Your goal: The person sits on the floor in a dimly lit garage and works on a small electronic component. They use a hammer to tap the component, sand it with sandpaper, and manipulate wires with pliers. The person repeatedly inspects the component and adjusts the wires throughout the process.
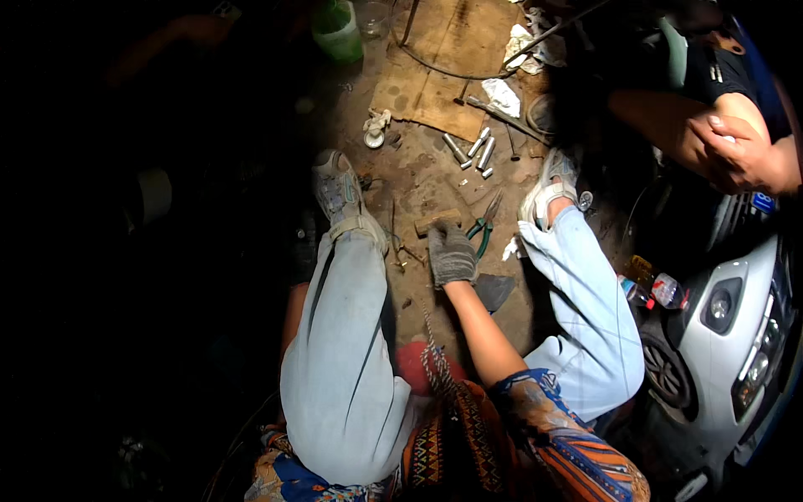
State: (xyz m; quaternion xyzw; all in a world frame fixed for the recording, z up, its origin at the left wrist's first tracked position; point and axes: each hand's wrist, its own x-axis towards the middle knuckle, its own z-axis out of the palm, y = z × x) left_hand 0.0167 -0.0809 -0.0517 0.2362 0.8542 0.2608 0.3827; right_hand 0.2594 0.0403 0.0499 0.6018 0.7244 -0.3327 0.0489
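Observation:
My right hand [452, 255], in a grey knit glove, reaches down to the floor between my knees. Its fingers are bent over a short wooden block [437, 221]. Just right of it lie pliers [485, 224] with green handles, jaws pointing away from me. Thin brownish metal pieces [403, 258] lie left of the glove. My left hand [303, 244], in a dark glove, hangs in deep shadow outside my left leg; its fingers cannot be made out. Farther off, several shiny metal cylinders [457, 151] rest on the floor.
A cardboard sheet [439, 63] covers the far floor, with a hammer [508, 119] and white crumpled paper [502, 97] at its right. A green container [338, 33] stands far left. At the right are another person's crossed arms [736, 151], plastic bottles [667, 291] and a silver car-shaped object [719, 335].

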